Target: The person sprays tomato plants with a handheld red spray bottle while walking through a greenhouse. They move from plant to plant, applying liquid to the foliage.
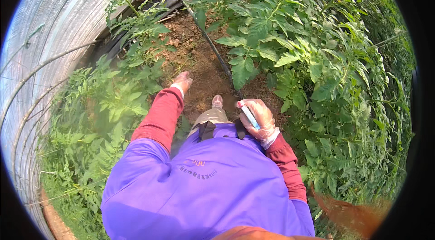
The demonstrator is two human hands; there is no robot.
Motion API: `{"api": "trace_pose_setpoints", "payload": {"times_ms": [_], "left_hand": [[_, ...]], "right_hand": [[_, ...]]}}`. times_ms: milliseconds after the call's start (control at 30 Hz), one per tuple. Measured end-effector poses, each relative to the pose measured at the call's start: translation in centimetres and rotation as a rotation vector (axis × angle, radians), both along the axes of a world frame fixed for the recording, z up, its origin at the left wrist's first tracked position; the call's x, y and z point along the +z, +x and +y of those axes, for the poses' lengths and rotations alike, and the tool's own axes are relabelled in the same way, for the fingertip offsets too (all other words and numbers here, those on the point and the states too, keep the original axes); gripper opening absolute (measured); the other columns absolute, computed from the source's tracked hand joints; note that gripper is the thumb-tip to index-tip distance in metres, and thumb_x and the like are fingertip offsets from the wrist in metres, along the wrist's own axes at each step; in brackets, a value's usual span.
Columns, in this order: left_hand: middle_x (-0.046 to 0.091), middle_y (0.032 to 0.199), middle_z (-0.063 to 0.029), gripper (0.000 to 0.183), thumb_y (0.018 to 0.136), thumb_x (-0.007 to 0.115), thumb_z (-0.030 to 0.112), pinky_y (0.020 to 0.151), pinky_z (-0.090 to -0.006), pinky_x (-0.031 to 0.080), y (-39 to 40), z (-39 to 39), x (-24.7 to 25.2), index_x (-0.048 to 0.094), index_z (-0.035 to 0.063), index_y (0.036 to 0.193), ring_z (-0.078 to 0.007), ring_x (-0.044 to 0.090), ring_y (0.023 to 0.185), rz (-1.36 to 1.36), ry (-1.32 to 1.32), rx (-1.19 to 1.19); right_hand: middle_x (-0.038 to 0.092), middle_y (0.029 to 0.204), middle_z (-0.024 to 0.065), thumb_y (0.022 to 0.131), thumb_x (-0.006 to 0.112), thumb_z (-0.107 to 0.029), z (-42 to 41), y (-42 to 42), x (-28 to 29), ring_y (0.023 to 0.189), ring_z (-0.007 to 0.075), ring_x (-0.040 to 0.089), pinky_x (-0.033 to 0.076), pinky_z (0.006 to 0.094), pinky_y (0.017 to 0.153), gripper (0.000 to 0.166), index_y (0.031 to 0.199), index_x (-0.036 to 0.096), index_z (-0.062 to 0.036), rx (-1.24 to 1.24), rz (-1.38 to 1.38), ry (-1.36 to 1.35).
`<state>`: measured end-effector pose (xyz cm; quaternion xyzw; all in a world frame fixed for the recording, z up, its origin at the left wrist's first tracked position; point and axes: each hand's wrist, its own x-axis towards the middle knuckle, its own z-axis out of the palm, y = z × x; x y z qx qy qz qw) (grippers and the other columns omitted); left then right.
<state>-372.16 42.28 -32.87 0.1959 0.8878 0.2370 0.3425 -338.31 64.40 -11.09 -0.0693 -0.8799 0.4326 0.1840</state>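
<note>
My right hand point(260, 117), in a clear plastic glove, is closed around a small white and light-blue tube-like object point(249, 116) with a red end, close to my waist. My left hand point(182, 81), gloved the same way, reaches forward over the soil path; nothing is seen in it, and its fingers are partly blurred together. Leafy tomato plants point(119, 97) stand just left of it. More tomato plants point(258, 36) lean over the path ahead of my right hand.
A dark hose or pipe point(212, 48) runs along the bare soil point(190, 46). Curved greenhouse ribs point(51, 60) and plastic sheeting point(47, 19) rise on the left. Dense foliage point(357, 121) fills the right side. My shoe point(217, 101) is on the path.
</note>
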Motion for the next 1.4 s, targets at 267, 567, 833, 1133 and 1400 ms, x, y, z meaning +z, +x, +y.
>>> {"api": "trace_pose_setpoints", "payload": {"times_ms": [267,567,833,1133,1400], "left_hand": [[0.054,0.147,-0.0152,0.052,0.104,0.051,0.015,0.094,-0.0395,0.052,-1.7,-1.6,5.1,0.038,0.0011,0.152,-0.0275,0.065,0.117,-0.503,0.254,0.352],[0.062,0.128,-0.0111,0.047,0.096,0.067,0.014,0.094,-0.0331,0.051,-1.7,-9.8,-3.1,0.053,0.0,0.138,-0.0179,0.06,0.112,-0.379,0.443,0.298],[0.064,0.123,-0.0053,0.048,0.1,0.06,0.021,0.069,-0.0275,0.049,-3.3,-8.1,1.6,0.05,0.0039,0.143,-0.0134,0.065,0.09,-0.536,0.223,0.578],[0.022,0.165,-0.0245,0.088,0.093,0.058,0.001,0.115,-0.0409,0.038,-1.7,-0.2,2.4,0.008,0.014,0.165,-0.036,0.03,0.15,-0.242,0.373,0.64],[0.042,0.153,-0.0245,0.084,0.095,0.057,0.001,0.104,-0.0367,0.047,0.3,3.3,-0.2,0.007,0.0111,0.163,-0.0262,0.058,0.128,-0.375,0.419,0.746]], "right_hand": [[0.066,0.12,0.0036,0.073,0.073,-0.009,-3.1,-15.1,1.6,0.115,0.0356,0.06,0.052,0.0422,0.097,0.05,0.121,0.061,-0.0168,0.277,-0.01,-0.082],[0.062,0.125,0.0125,0.062,0.075,-0.016,-5.3,-25.6,-0.9,0.122,0.037,0.056,0.048,0.0441,0.103,0.075,0.135,0.057,-0.0172,0.494,0.013,-0.145],[0.065,0.121,0.008,0.073,0.075,-0.016,-1.7,-28.4,0.7,0.114,0.0334,0.061,0.052,0.0419,0.097,0.057,0.127,0.06,-0.0167,0.379,-0.018,-0.177],[0.065,0.117,0.0101,0.068,0.072,-0.005,3.8,-27.4,3.3,0.114,0.0352,0.061,0.052,0.0414,0.096,0.055,0.122,0.063,-0.0126,0.225,0.13,-0.157],[0.068,0.113,0.0106,0.073,0.069,0.0,5.5,-28.3,0.7,0.112,0.0339,0.063,0.052,0.0407,0.096,0.049,0.12,0.065,-0.0124,0.412,-0.147,-0.404]]}}
